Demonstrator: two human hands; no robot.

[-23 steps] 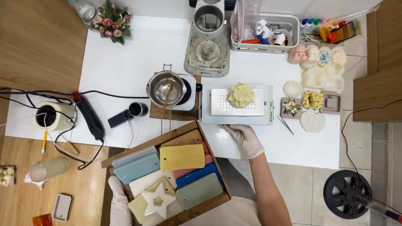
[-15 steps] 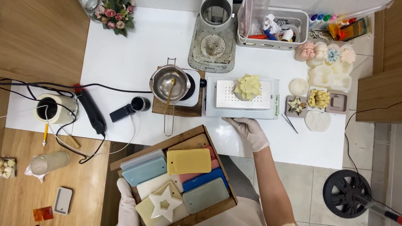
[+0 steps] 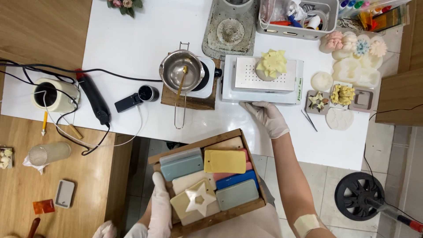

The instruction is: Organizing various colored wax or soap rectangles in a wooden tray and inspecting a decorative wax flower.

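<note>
- Our gloved left hand (image 3: 161,202) grips the wooden tray (image 3: 253,176) of smooth coloured slabs, held off the white worktop (image 3: 132,48).
- Our gloved right hand (image 3: 269,118) lies loosely open, empty, on the worktop, touching the flat white perforated machine (image 3: 264,81).

The gloved left hand (image 3: 161,207) grips the left edge of a shallow wooden tray (image 3: 207,140) filled with coloured rectangular wax slabs (image 3: 224,161) and 1 cream star-shaped piece (image 3: 199,199). The gloved right hand (image 3: 269,117) rests flat on the white tabletop (image 3: 132,44), touching the front edge of a white perforated hot plate (image 3: 263,79).
</note>
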